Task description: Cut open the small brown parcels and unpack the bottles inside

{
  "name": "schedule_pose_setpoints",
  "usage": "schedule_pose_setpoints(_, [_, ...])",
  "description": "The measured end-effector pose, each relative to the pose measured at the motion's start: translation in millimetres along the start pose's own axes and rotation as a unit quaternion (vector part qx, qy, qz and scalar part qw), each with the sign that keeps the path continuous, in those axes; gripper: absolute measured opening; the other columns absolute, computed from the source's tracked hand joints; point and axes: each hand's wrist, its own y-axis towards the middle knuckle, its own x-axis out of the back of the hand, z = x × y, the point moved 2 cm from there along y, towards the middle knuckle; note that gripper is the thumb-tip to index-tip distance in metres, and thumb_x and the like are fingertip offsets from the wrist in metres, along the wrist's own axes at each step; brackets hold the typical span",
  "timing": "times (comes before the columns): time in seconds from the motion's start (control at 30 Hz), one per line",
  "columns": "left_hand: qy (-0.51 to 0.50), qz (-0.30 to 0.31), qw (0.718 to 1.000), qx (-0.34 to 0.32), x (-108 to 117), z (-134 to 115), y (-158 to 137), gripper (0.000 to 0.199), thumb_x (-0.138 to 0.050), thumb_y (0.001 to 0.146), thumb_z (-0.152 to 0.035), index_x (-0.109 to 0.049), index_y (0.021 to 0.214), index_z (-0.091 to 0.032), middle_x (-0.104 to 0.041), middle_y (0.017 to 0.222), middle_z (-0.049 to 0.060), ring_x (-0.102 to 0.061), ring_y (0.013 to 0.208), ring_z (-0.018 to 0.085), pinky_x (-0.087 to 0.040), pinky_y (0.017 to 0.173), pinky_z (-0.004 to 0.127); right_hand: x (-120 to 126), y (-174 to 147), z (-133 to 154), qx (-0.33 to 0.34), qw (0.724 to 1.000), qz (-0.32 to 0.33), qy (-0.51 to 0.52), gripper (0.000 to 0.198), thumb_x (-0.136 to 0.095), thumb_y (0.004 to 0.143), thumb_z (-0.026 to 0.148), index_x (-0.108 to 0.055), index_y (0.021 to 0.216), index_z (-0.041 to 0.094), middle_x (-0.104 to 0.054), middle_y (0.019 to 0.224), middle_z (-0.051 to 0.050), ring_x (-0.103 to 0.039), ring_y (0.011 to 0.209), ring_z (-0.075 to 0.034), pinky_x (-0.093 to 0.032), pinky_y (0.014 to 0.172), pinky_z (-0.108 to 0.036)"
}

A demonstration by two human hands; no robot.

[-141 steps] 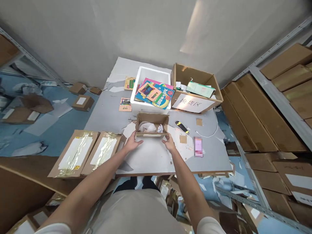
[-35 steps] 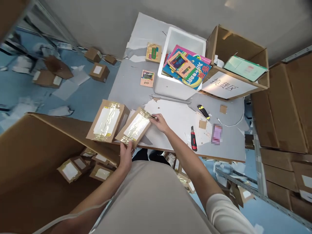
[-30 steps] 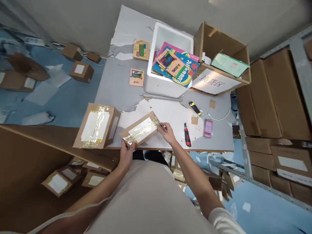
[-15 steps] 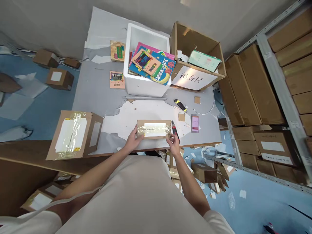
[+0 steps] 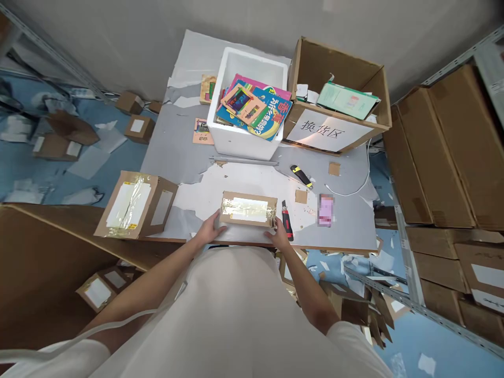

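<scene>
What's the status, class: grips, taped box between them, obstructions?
Left grip, right grip at opposite ends of taped box. White label facing up. Red-black cutter close beside right grip, possibly in the way.

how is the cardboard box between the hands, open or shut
Shut, on the sides in view: shiny tape crosses the cardboard box and its white label, no flap raised.

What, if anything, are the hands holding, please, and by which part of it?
A taped cardboard box, by its two ends: left hand at the left end, right hand at the right.
</scene>
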Motion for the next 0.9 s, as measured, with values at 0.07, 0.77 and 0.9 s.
schedule_pose_setpoints(0.07, [-0.032, 0.019, 0.999, 0.004, -5, 0, 2, 0.069, -0.080, 0.050, -0.053, -0.065, 0.108, -0.019, -0.066, 0.120, 0.010, -0.054, 0.122, 0.029, -0.036, 0.108, 0.040, -3, 6, 1, -0.008, 1.000, 0.007, 0.021, 0.053, -0.069, 0.065, 0.032, -0.049, 0.113, 0.022, -0.062, 0.113, -0.007, -0.058, 0.106, -0.023, -0.046, 0.095, -0.042])
schedule_pose_setpoints(0.77, [0.223, -0.004, 0.974, -0.045, 10, 0, 11, 0.048, -0.041, 0.082, -0.035, -0.065, 0.117, -0.014, -0.070, 0.114, 0.010, -0.066, 0.102, 0.023, -0.047, 0.092, 0.033, 15, 13, 4, 0.003, 0.996, -0.038, -0.076, 0.035, -0.041, 0.087, 0.037, -0.061, 0.111, 0.020, -0.068, 0.105, -0.009, -0.066, 0.089, -0.019, -0.052, 0.079, -0.034])
schedule_pose_setpoints(0.9, [0.195, 0.038, 0.978, -0.056, 9, 17, 5, 0.063, -0.059, 0.065, -0.027, -0.058, 0.127, -0.014, -0.066, 0.121, 0.010, -0.064, 0.110, 0.026, -0.048, 0.096, 0.036, 12, -1, -7, 0.004, 0.998, -0.012, -0.059, 0.057, -0.058, 0.071, 0.018, -0.052, 0.128, 0.021, -0.057, 0.132, -0.012, -0.065, 0.103, -0.021, -0.052, 0.090, -0.038])
